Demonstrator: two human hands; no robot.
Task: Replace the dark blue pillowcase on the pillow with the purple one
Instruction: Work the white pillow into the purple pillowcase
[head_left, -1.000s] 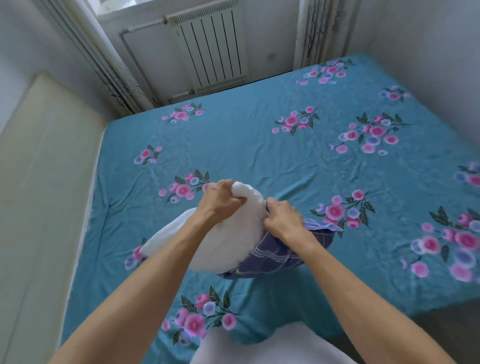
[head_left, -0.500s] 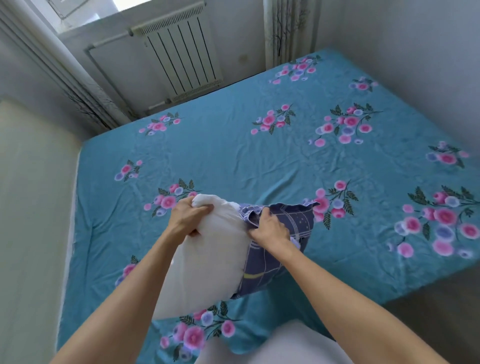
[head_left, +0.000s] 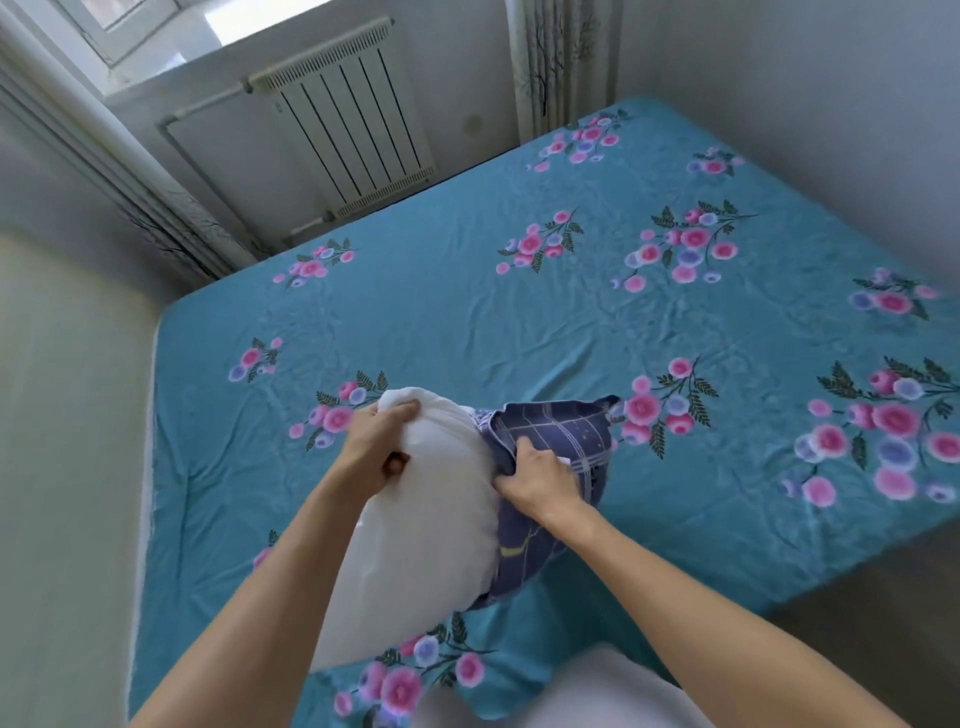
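A white pillow (head_left: 426, 525) is held above the bed, most of it bare. The dark blue checked pillowcase (head_left: 563, 441) covers only its right end and hangs bunched there. My left hand (head_left: 376, 449) grips the pillow's upper left corner, fingers curled into the stuffing. My right hand (head_left: 540, 475) pinches the pillowcase's open edge where it meets the white pillow. No purple pillowcase shows in this view.
The bed (head_left: 519, 322) wears a teal sheet printed with pink and blue flowers. A white radiator (head_left: 353, 140) stands under the window beyond it, curtains on both sides. A beige panel (head_left: 62, 467) runs along the bed's left. Something white (head_left: 561, 696) lies at the bottom edge.
The pillow has turned from lying sideways to hanging more upright. More white pillow is exposed, and the dark blue case has slid further toward the right end.
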